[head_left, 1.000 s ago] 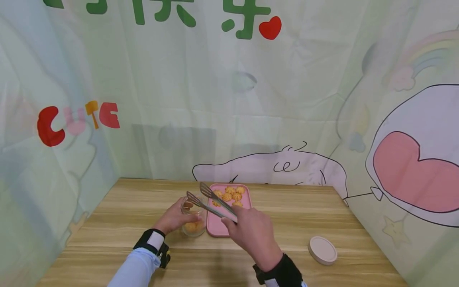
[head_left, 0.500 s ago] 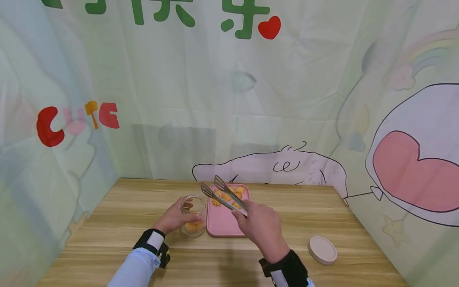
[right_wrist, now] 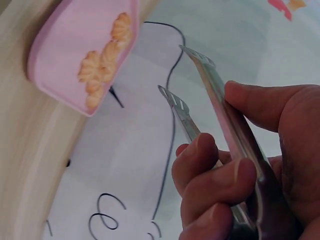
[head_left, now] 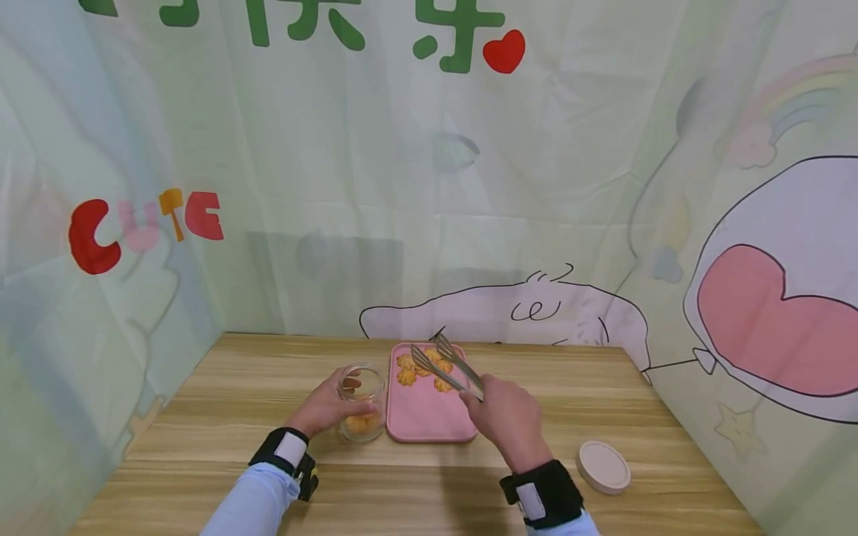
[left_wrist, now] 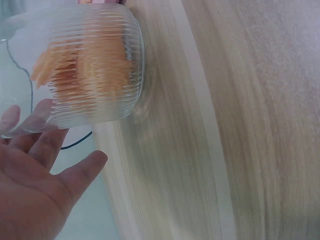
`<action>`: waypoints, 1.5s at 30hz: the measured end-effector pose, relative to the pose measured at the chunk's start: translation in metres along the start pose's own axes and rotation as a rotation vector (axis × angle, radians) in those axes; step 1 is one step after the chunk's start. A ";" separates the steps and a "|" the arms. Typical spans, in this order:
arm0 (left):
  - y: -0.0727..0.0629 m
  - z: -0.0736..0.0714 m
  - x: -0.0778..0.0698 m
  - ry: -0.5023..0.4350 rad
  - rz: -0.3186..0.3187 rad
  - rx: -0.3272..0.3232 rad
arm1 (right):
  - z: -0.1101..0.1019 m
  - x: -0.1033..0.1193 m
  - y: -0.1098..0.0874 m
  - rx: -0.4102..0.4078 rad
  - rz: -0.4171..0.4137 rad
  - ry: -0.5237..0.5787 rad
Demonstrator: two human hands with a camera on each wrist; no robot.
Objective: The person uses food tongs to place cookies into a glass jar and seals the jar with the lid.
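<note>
My left hand (head_left: 331, 404) holds a clear glass jar (head_left: 363, 382) upright on the table, thumb at its near side and some fingers behind it. Orange-golden cookies (left_wrist: 95, 70) lie in the jar's ribbed lower part. In my right hand (head_left: 511, 419) is a pair of metal tongs (head_left: 447, 372), its slotted tips apart with nothing seen between them. They hover over the far right part of a pink tray (head_left: 429, 417). Several swirled cookies (head_left: 406, 377) sit at the tray's far end, some partly hidden by the tongs in the head view.
A round pale lid (head_left: 603, 467) lies on the wooden table (head_left: 322, 491), right of my right hand. The tray stands close beside the jar's right side. A printed cloth backdrop (head_left: 322, 186) rises behind the table and along both sides.
My right hand has moved right with the tongs, carrying their tips from above the jar to above the tray's cookies. The left hand and jar stay in place.
</note>
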State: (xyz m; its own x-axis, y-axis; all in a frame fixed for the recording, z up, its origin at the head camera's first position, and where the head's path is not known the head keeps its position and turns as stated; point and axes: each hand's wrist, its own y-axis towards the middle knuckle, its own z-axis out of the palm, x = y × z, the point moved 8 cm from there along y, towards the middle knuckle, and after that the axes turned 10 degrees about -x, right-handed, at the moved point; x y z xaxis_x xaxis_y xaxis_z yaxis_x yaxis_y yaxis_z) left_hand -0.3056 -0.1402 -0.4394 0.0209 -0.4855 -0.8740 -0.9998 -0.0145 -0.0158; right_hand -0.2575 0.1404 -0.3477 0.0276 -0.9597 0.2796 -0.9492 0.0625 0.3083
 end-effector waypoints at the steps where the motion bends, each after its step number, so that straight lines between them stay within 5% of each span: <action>1: 0.000 0.000 0.000 0.001 -0.002 0.000 | 0.003 -0.004 0.001 0.014 0.015 -0.006; 19: 0.000 -0.001 0.000 -0.005 0.006 0.009 | 0.049 -0.029 0.004 0.153 0.087 -0.119; 45: 0.000 -0.001 0.000 0.003 0.025 0.006 | 0.064 -0.030 0.000 0.124 0.093 -0.094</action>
State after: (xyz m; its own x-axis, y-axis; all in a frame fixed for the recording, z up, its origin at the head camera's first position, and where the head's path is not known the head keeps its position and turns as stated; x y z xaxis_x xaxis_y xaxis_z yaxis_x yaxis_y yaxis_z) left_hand -0.3059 -0.1411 -0.4388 -0.0041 -0.4882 -0.8727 -1.0000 0.0033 0.0029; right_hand -0.2789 0.1512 -0.4142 -0.0864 -0.9730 0.2138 -0.9778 0.1239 0.1691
